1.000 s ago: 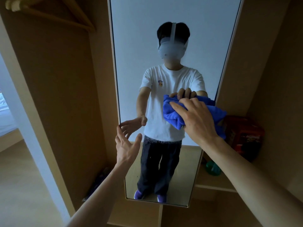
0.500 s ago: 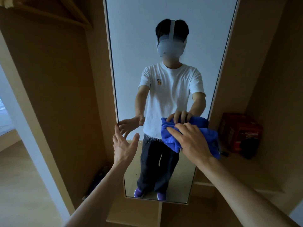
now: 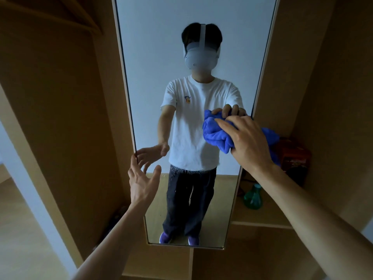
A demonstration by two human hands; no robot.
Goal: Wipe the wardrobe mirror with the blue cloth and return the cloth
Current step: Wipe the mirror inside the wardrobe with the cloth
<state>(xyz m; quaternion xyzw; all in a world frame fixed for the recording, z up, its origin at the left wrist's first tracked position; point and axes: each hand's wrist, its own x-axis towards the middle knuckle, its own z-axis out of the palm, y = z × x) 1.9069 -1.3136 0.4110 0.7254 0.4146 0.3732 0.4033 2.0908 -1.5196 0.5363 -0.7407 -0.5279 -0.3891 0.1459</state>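
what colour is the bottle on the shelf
The bottle is teal-green, shown in the head view, right of the mirror.

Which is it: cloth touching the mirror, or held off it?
Touching. The head view shows the cloth meeting its own reflection on the mirror with no gap, the right hand gripping it.

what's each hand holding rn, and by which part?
Right hand grips the bunched blue cloth round its right side, pressed to the mirror. Left hand holds nothing: open, fingertips at the mirror's left edge.
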